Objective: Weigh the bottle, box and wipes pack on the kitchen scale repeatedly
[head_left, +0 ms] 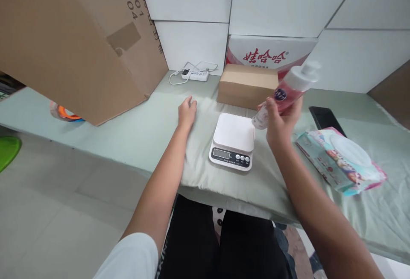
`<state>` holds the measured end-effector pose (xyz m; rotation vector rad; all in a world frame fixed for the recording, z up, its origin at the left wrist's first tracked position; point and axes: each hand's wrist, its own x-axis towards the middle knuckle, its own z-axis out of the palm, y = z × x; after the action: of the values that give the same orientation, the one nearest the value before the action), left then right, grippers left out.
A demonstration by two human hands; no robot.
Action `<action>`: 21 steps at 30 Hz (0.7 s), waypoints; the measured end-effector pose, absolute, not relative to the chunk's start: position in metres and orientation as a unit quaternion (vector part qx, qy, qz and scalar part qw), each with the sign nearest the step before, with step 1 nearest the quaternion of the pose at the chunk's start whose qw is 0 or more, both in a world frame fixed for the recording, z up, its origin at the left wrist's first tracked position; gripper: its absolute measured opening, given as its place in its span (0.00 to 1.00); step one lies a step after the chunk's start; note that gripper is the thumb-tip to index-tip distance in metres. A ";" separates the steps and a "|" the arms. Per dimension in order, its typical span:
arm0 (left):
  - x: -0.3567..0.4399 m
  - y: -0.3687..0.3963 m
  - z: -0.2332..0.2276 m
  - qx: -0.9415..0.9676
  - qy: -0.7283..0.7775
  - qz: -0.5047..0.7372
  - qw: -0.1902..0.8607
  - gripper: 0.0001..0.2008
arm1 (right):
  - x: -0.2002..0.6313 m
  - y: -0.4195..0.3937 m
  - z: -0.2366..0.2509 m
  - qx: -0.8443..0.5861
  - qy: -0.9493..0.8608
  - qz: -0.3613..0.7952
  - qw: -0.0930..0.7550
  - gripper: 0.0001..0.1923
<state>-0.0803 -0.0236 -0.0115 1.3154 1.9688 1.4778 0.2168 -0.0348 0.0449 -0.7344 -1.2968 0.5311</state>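
Note:
In the head view, my right hand [283, 118] is wrapped around a pink bottle [291, 89] with a white cap and a dark round label. The bottle is tilted, cap up to the right, and its lower end is near the right edge of a white kitchen scale [234, 133]. Whether the bottle touches the scale I cannot tell. The scale has a flat top plate, a small grey display and several round buttons. My left hand [187, 111] rests on the table left of the scale, fingers loosely bent and slightly apart, holding nothing.
Behind the scale sits a brown cardboard box [248, 86], with a printed carton [269, 50] against the wall. A pack of wipes [342, 159] and a black phone [326, 120] lie right. Left are a large cardboard sheet [80, 35], tape rolls [64, 111] and a power strip [195, 74].

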 end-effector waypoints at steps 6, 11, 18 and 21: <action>-0.080 -0.022 -0.012 0.468 0.698 0.514 0.174 0.25 | 0.191 -0.067 0.039 -0.283 -0.616 0.374 0.633 0.19; -0.080 -0.022 -0.012 0.468 0.702 0.508 0.172 0.24 | 0.187 -0.074 0.039 -0.284 -0.623 0.400 0.610 0.23; -0.078 -0.025 -0.010 0.476 0.705 0.497 0.172 0.24 | 0.182 -0.072 0.024 -0.306 -0.644 0.405 0.573 0.25; -0.079 -0.025 -0.010 0.477 0.702 0.500 0.170 0.23 | 0.182 -0.070 0.022 -0.304 -0.648 0.402 0.571 0.25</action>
<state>-0.0790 -0.0247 -0.0100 1.3564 1.9953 1.4201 0.1818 -0.0704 0.0220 -0.7136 -1.5217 0.9433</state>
